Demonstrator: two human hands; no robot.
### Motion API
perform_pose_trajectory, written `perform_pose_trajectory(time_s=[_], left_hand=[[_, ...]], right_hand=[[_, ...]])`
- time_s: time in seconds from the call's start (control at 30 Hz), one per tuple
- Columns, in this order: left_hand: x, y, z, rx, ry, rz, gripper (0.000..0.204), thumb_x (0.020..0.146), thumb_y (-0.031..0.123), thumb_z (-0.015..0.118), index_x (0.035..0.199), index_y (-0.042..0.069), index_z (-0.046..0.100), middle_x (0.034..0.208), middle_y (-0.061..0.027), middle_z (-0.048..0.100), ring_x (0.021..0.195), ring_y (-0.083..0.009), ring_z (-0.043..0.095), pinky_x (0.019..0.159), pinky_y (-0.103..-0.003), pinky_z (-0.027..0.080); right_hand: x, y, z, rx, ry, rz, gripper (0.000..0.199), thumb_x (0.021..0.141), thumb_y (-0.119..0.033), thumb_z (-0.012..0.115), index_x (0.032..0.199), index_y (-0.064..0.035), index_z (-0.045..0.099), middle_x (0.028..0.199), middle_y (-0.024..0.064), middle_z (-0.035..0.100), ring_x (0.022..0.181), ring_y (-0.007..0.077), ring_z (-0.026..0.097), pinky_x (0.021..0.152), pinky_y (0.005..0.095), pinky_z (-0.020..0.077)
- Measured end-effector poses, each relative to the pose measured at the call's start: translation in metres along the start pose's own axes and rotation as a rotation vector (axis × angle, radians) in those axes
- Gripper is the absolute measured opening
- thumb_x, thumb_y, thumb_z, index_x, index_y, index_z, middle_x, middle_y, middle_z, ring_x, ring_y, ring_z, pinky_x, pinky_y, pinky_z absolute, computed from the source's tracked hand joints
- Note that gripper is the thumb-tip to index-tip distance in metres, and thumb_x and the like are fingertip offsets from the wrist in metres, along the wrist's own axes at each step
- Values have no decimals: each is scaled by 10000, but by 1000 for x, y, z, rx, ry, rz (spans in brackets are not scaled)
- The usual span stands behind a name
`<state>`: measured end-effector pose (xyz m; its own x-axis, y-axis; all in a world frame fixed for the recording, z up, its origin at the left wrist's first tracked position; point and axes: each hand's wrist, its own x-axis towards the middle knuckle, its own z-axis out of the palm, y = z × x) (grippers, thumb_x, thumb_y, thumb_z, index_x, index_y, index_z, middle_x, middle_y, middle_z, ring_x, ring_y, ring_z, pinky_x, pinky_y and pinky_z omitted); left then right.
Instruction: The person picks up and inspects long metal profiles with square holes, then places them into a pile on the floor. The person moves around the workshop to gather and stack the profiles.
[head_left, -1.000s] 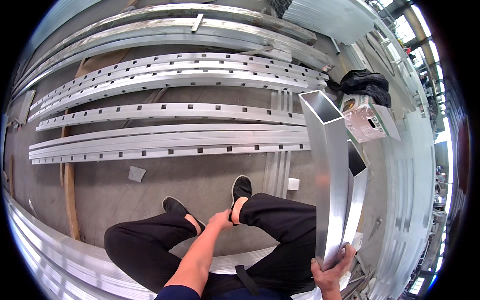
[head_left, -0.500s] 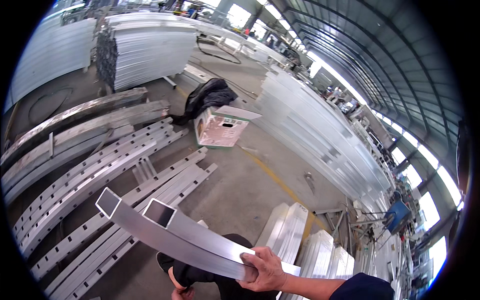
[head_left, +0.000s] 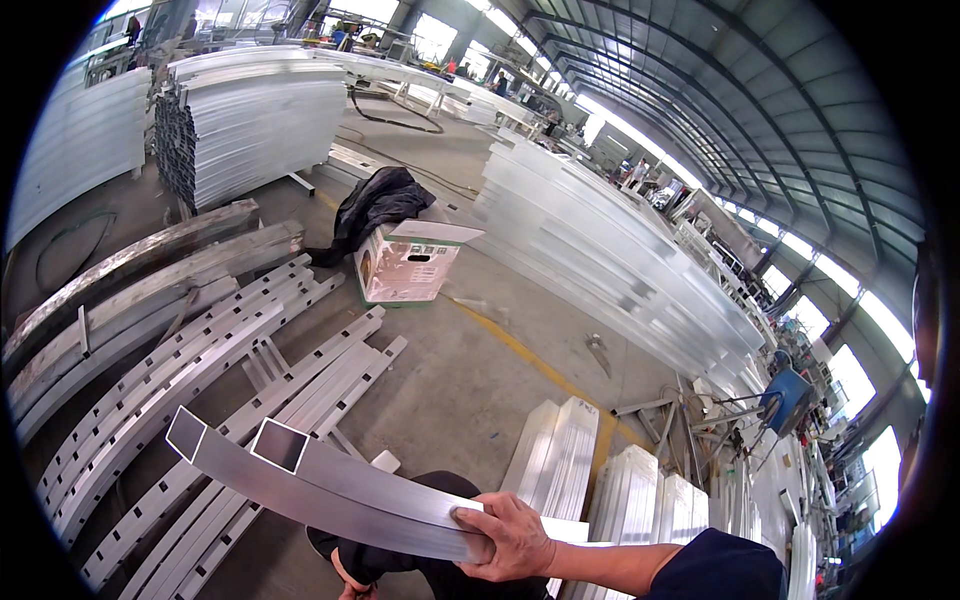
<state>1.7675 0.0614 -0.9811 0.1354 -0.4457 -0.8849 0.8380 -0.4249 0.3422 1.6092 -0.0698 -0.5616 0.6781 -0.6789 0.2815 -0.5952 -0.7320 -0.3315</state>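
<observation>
**Tubes carried level across the shop floor, right hand on the near end**

Swung down since a second ago: the two square aluminium tubes [head_left: 300, 480], upright then beside the person's knee, now lie nearly level, open ends to the left. View has turned from the floor toward the hall; against half a second ago the tubes sit much the same in frame.

Right hand [head_left: 515, 535]: grip clenched over the near end of the tubes, fingers wrapped across the top face, thumb side under. Both tubes lie side by side and touching, held clear of the floor above the person's dark trouser legs.

Left hand [head_left: 350, 588]: only a sliver at the lower edge, under the tubes. Cannot tell whether that grip is closed or whether it bears on the tubes.

Surroundings: slotted aluminium rails [head_left: 190, 390] on the concrete floor [head_left: 470, 370] at left; white cardboard box [head_left: 405, 262] with dark jacket [head_left: 375, 205] behind it, well apart from the tubes; stacked white profiles [head_left: 560, 450] just right of the hand; long bundles of profile [head_left: 620, 270] beyond a yellow floor line [head_left: 520, 355].

Progress, judged: tubes lifted and in carry. Not yet set down anywhere.
</observation>
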Motion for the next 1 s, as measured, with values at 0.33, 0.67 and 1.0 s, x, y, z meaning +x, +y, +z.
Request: perform_pose_trajectory(time_s=[0.33,0.67,1.0], left_hand=[[-14,-16,13,382,15,58,345,929,276,522,996,-42,639,853,-168,656,755,-298,632,634,-430,515],[-12,-19,6,490,30,56,325,928,259,529,966,-42,645,823,-156,654,719,-293,629,594,-416,505],[-15,-16,-18,574,73,63,308,928,243,535,936,-42,651,793,-144,651,682,-288,626,554,-402,494]], right_hand=[[-4,2,-3,-12,-5,-32,775,624,-309,821,1320,-155,517,1118,117,527,970,303,555,814,401,488],[-7,1,-4,-58,0,-4,747,624,-309,828,1290,-138,534,1100,123,541,963,302,569,805,396,499],[-9,1,0,-15,15,5,811,631,-325,811,1370,-191,504,1089,122,508,962,301,547,828,397,473]])
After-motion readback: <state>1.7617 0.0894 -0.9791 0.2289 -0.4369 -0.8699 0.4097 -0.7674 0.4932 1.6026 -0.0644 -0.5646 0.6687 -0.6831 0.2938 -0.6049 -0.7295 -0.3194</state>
